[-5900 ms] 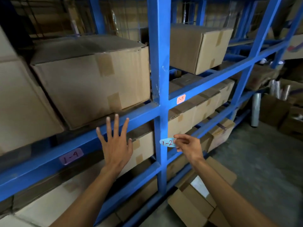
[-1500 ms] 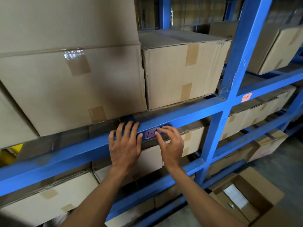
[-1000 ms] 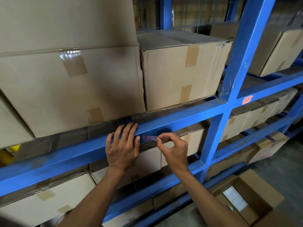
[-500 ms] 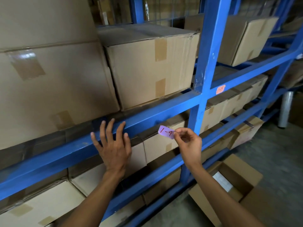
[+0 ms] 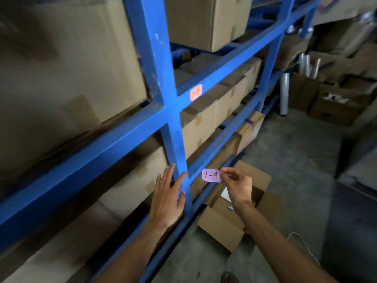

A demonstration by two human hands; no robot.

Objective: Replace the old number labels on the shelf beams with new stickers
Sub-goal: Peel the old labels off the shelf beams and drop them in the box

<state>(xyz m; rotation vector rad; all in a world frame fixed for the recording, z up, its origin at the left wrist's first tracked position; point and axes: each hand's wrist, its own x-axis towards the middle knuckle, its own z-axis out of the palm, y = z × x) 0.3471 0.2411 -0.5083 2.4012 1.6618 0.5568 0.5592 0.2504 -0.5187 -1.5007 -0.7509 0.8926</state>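
My right hand (image 5: 237, 185) pinches a purple sticker (image 5: 211, 175) marked "1-4" by its right edge, holding it in the air just right of the blue upright post (image 5: 161, 82). My left hand (image 5: 168, 196) is spread with straight fingers, its fingertips against the lower part of that post. An orange label (image 5: 196, 92) is stuck on the blue shelf beam (image 5: 228, 60) to the right of the post. The beam (image 5: 81, 160) to the left of the post shows no label.
Cardboard boxes (image 5: 67, 64) fill the shelves on every level. An open cardboard box (image 5: 234, 207) sits on the concrete floor below my right hand. More boxes and rolls of plastic film (image 5: 284, 92) stand at the right.
My right hand peeled the purple "1-4" sticker off the beam and carried it down to the right. My left hand left the beam and moved to the post. My view swung right.
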